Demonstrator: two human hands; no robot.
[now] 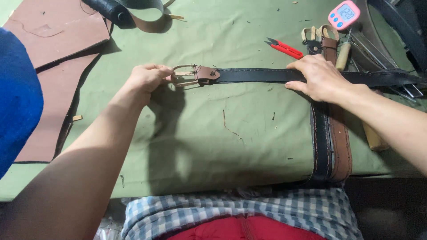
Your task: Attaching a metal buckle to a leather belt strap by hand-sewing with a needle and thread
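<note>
I'd keep my left hand [147, 78] pinched on the brass buckle [184, 74] and my right hand [318, 78] pressed flat on the black stitched leather belt [258, 75], stretched taut between them.

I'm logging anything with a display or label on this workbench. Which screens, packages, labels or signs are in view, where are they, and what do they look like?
Digital timer: top right of the green cloth, above the belts; rounded pink case, pale blue screen with dark digits.
No packages, labels or signs show.
</note>
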